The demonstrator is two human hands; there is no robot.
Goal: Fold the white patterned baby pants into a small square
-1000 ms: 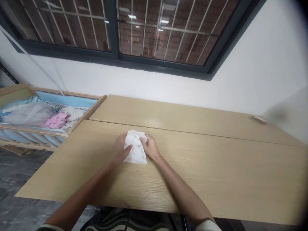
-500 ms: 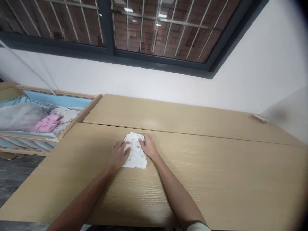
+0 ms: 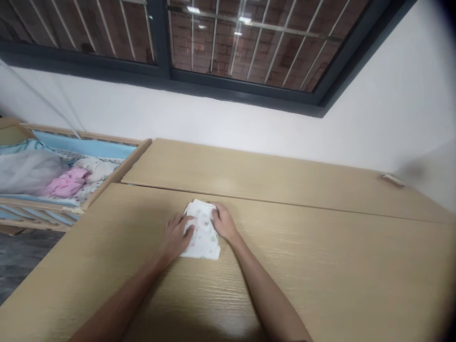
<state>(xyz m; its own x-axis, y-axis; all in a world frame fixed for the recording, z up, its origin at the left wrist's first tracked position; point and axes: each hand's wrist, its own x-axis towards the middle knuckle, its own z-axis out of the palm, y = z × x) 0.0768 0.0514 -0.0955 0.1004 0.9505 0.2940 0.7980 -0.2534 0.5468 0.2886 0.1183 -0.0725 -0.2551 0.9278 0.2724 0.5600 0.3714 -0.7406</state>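
Observation:
A small folded white cloth [image 3: 202,237] with a scattered print of small figures lies flat on the wooden table. Over its left edge rests my left hand [image 3: 176,235], fingers spread and the thumb apart from them, touching the top. At the upper right edge, my right hand [image 3: 225,224] is curled against the cloth, its thumb on the side and the fingers around the far corner. Some of the right fingertips are hidden.
The pale wooden table [image 3: 320,266] has a seam before its rear panel [image 3: 249,171]. On the left stands a wooden crib [image 3: 117,175] with blue lining, pink cloth [image 3: 69,183] and white netting [image 3: 32,171]. A small pale object [image 3: 393,180] lies at the far right, below a barred window [image 3: 231,47].
The right thumb has drawn back from the top of the cloth toward its right edge. The left hand stays almost in place. The view has shifted slightly.

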